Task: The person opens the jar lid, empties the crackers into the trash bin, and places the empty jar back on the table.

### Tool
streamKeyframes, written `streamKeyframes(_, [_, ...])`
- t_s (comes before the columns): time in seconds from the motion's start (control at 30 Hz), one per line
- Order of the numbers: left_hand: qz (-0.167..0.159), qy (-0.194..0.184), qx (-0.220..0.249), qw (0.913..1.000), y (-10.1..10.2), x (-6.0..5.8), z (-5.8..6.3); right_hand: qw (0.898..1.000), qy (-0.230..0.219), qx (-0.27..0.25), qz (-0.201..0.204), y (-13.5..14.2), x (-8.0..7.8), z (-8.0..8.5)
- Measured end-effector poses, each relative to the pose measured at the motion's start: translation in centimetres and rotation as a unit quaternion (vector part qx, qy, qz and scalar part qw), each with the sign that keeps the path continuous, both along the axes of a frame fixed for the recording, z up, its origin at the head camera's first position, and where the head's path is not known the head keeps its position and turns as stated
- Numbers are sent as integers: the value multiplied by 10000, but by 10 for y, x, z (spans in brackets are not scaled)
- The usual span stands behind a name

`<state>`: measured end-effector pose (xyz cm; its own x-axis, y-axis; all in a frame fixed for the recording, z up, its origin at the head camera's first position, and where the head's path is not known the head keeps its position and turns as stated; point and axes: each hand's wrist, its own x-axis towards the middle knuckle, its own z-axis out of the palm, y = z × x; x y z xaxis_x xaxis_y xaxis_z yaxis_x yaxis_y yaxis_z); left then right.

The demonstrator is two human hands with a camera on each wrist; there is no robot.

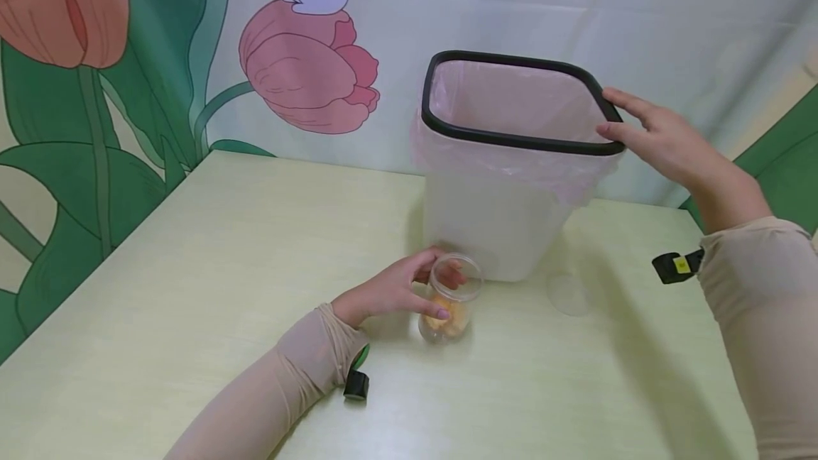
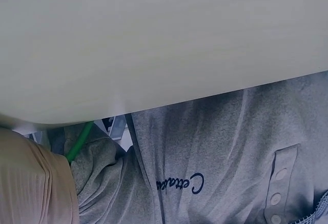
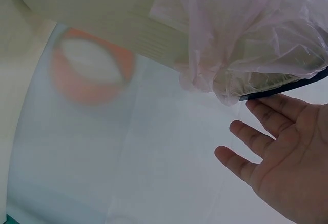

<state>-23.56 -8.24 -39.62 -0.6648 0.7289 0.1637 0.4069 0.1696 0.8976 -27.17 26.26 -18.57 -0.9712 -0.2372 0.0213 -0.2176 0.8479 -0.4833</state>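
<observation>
In the head view my left hand [image 1: 399, 288] holds a clear jar [image 1: 456, 288] low at the table, thumb across its near side and fingers behind it. The jar has an open top, and orange-yellow pieces [image 1: 450, 314] lie in its bottom; their kind cannot be told. My right hand [image 1: 674, 137] touches the black rim [image 1: 524, 137] of a white trash bin [image 1: 486, 226] with fairly straight fingers. A pale pink bag [image 1: 511, 162] lines the bin and hangs over its outside. The right wrist view shows the spread fingers of my right hand [image 3: 287, 147] by the rim.
A clear round lid [image 1: 569, 294] lies flat on the pale table [image 1: 224, 268], right of the jar. Behind the bin hangs a cloth [image 1: 396, 41] printed with flowers. The table's front edge and a person's grey clothing [image 2: 220, 157] appear in the left wrist view.
</observation>
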Motion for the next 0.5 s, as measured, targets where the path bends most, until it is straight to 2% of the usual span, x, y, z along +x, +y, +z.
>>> streamKeyframes(0.5, [46,78,125,9999,-5,-1,5,9999,-51,86,-8,-1,0,1])
